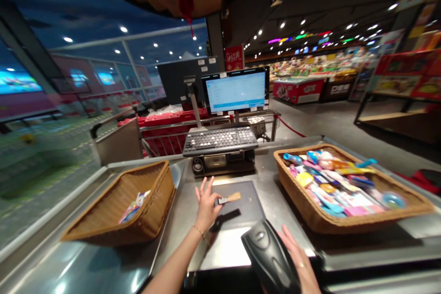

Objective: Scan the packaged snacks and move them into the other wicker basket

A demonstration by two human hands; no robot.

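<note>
My left hand (206, 204) pinches a small tan item with a white label (234, 197) between thumb and finger, its other fingers spread upward. The item is over a grey mat on the metal counter, and its exact kind is too small to tell. In my right hand (300, 259) at the lower middle is a black barcode scanner (269, 255), pointing forward and left. Part of that grip is hidden behind the scanner's body.
On the left a wicker basket (165, 197) holds a few colourful packets. A fuller wicker basket (282, 179) of colourful small goods stands on the right. Ahead are a keyboard (220, 140) and a lit monitor (236, 92), with red shopping carts (160, 120) behind.
</note>
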